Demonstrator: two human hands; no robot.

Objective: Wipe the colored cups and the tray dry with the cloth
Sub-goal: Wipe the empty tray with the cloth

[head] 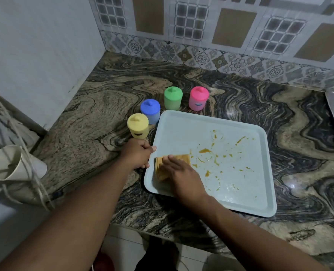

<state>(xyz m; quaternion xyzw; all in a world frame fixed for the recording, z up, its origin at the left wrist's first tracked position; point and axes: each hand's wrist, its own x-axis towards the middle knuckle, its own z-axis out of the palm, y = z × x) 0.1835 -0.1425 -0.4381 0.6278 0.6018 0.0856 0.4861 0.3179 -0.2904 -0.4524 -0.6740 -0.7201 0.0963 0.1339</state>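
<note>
**— How far along are you with the drying?**

— Early on the tray, I'd say. My right hand (pixel 181 177) lies on the cloth (pixel 181 158) in the tray's near left corner, and only that corner looks wiped. The orange splashes (pixel 205 151) run from just beside the cloth out across the middle and toward the far right, with faint ring marks among them. So most of the tray (pixel 211 119) is left.

**— And the cups?**

— All four stand on the counter (pixel 95 118), off the tray, in a curved row along its left and far edges: the yellow cup (pixel 138 126) nearest me, then the blue cup (pixel 150 111), the green cup (pixel 173 98) and the pink cup (pixel 199 98). Each has a knobbed top facing up. I can't tell from here whether they are dry, but set aside like that, I'd guess they are done.

**— What are your fingers doing?**

— On the right they are straight and slightly spread, pressing the cloth flat onto the tray. I'm not clutching it. My left hand (pixel 139 153) has its fingers curled over the tray's left rim, gripping it so it doesn't slide.

**— What does the tray look like?**

— Pale blue, rectangular, with rounded corners and a low raised rim. It lies flat near the counter's front edge. The cloth is a small folded pad, orange-yellow, much the colour of the spill.
</note>
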